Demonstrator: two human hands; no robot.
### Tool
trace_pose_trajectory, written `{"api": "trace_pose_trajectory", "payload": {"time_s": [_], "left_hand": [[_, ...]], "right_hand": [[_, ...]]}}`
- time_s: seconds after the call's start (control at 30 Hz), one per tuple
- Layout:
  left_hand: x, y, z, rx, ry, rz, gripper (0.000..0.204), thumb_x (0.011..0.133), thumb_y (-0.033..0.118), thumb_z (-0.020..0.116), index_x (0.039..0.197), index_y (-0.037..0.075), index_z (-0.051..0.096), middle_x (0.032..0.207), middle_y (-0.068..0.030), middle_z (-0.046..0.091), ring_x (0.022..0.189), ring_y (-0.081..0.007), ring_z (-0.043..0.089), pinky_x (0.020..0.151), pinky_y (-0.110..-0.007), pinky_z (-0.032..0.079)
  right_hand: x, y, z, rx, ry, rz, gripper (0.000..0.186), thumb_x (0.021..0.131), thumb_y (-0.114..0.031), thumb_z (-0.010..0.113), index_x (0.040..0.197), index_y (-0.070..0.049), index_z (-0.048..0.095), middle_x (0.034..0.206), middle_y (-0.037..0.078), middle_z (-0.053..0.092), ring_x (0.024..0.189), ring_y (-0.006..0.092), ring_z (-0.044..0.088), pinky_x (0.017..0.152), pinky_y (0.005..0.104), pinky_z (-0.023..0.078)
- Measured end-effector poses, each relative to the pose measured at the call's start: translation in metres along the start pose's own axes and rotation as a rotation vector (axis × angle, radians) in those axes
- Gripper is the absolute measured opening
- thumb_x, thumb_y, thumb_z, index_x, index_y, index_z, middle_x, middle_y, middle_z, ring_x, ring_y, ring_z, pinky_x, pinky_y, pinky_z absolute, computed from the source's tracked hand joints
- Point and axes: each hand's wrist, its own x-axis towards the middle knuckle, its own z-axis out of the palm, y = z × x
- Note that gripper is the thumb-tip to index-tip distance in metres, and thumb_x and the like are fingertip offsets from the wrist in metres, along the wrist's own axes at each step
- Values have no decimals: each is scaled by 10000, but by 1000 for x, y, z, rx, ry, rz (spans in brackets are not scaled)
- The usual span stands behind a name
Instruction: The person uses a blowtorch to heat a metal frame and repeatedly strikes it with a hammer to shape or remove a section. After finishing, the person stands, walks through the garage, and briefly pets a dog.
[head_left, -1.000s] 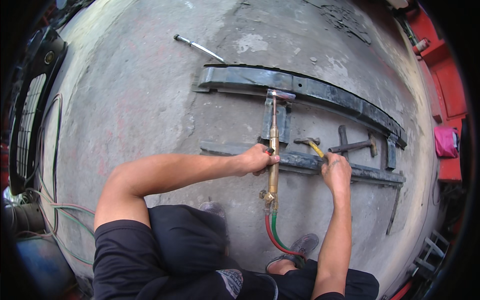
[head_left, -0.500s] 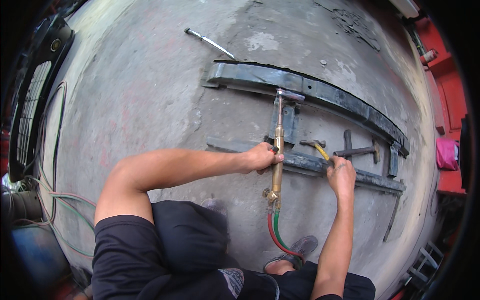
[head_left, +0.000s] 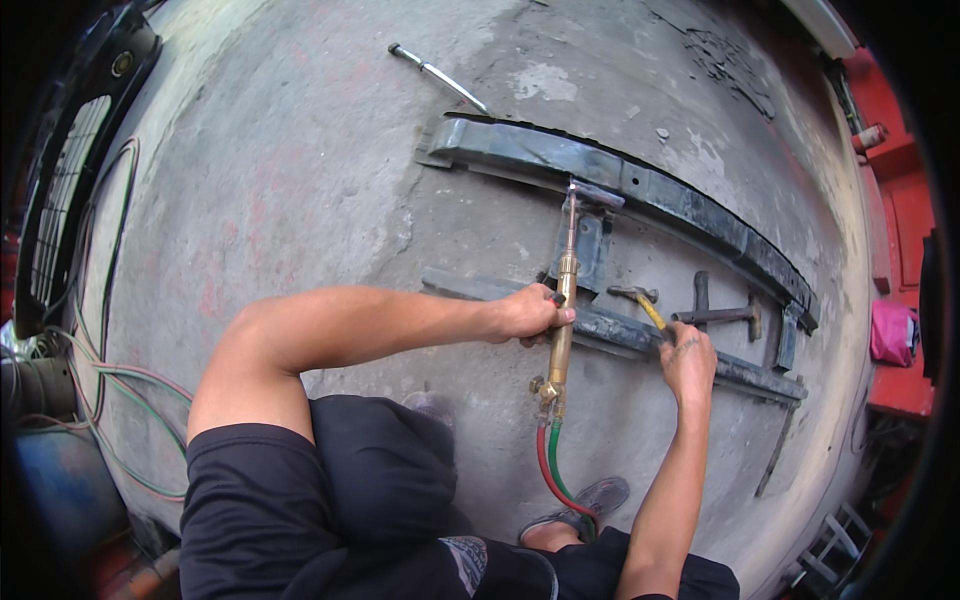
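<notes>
My left hand [head_left: 535, 313] is closed around a brass gas torch [head_left: 561, 360], its slim nozzle pointing away from me. Red and green hoses [head_left: 553, 465] run from its rear end. A small dark piece shows by the left fingers, too small to name. My right hand [head_left: 688, 362] grips the yellow handle of a hammer [head_left: 652, 313], whose head is over the gap in a dark metal frame. That frame has a curved far beam [head_left: 600, 165], a straight near bar [head_left: 740, 373] and short brackets [head_left: 590, 250] between them. The torch tip is close to the middle bracket, by the far beam; I see no flame.
A second, dark hammer [head_left: 725, 314] lies within the frame at the right, beside another dark tool [head_left: 701, 290]. Past the far beam lies a chrome bar tool [head_left: 440, 75]. A black car bumper [head_left: 75, 150] and coiled hoses [head_left: 125, 372] are at the left, a pink bag [head_left: 893, 333] at the right.
The whole view has shifted slightly, so the frame appears a little further right. Both hands keep their grips, and the hammer and torch hold nearly the same places.
</notes>
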Motion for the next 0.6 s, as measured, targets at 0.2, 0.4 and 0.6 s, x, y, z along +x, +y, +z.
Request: {"api": "trace_pose_trajectory", "payload": {"time_s": [0.2,0.4,0.6], "left_hand": [[-2,-3,-1,-9,3,16,276,1044,289,533,978,22,556,736,-23,487,623,-130,481,540,-313,402],[0,-10,-7,-44,-49,8,286,1053,307,526,975,34,555,751,-10,482,634,-122,474,552,-310,409],[-1,-10,-14,-68,-81,35,299,1062,330,513,992,42,556,760,3,464,644,-112,450,571,-308,412]], "right_hand": [[0,-2,-1,-18,-14,21,298,796,-43,694,1091,-15,732,977,232,720,964,403,694,854,482,546],[1,-1,0,-16,-18,6,314,803,-50,693,1114,-18,727,987,230,721,968,405,692,858,486,544],[3,-3,-1,-17,-40,18,318,809,-63,695,1122,-19,725,992,229,721,975,412,684,857,484,543]]}}
